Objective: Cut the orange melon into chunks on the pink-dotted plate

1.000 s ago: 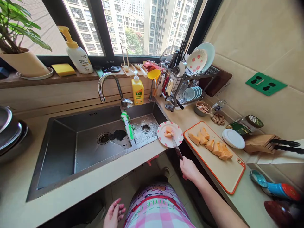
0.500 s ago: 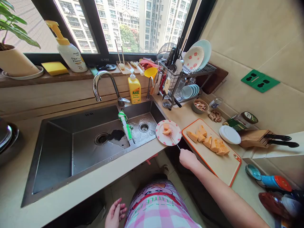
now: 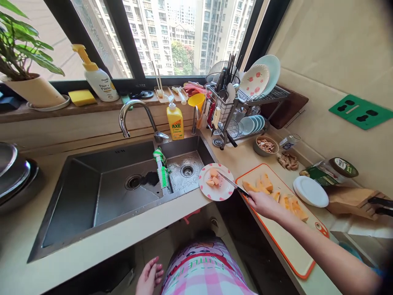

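Near the counter's front edge, a white plate (image 3: 205,186) is showing pink polka dots around its rim; the melon chunks (image 3: 213,179) on it are glowing orange; a cream cutting board (image 3: 285,250) is sporting a bright orange border; a pink-and-white checked apron (image 3: 202,274) is showing below.

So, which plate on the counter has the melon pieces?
The pink-dotted white plate beside the sink holds them; the plain white plate past the cutting board has none.
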A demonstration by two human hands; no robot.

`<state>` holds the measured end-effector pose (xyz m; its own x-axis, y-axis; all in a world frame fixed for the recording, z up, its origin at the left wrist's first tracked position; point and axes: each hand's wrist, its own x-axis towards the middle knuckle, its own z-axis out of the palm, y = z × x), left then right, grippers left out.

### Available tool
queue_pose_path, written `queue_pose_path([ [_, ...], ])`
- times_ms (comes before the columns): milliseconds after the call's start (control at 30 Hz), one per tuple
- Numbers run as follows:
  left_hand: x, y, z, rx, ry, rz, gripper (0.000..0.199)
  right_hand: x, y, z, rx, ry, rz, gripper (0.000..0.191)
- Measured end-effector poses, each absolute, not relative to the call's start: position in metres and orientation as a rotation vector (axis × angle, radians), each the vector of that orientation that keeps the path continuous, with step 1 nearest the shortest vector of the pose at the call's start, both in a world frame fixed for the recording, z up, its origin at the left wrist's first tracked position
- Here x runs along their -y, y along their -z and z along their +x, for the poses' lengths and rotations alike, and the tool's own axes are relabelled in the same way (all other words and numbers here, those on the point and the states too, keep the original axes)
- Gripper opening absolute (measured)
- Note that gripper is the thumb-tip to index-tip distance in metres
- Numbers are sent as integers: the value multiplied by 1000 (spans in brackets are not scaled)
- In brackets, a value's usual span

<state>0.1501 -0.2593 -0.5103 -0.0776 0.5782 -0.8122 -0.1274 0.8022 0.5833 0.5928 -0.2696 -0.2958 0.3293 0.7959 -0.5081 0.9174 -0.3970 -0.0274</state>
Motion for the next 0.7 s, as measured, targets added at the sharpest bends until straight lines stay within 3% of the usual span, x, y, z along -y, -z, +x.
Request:
queue_pose_path([
  [367, 293, 511, 256, -1540, -725, 304, 60, 241, 329, 666, -1824, 554, 2088, 34],
  [700, 306, 512, 290, -1507, -754, 275, 60, 226, 328, 690, -1963, 600, 2009, 35],
])
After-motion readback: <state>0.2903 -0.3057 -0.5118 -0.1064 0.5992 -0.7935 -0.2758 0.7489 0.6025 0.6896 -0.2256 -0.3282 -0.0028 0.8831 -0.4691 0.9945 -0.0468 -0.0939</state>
